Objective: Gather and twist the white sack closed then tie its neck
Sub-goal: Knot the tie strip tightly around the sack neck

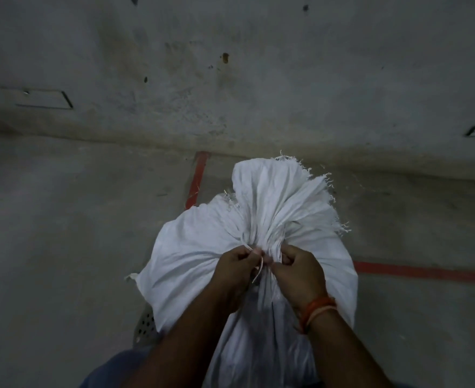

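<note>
Dim and underexposed throughout, with a grey-green cast and no visible light source. Brightest on the white sack (pixel 258 219), soft but not blown out. Murky across the concrete floor (pixel 62 247) and wall (pixel 230 65), darkening toward the corners. Wide-angle bowing along the wall's base. Slight softness and grain everywhere; faint, diffuse shadows only.

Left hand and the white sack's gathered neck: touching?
Touching. The head view shows the left hand pinching a pale tie strip right against the white sack at its bunched neck.
</note>
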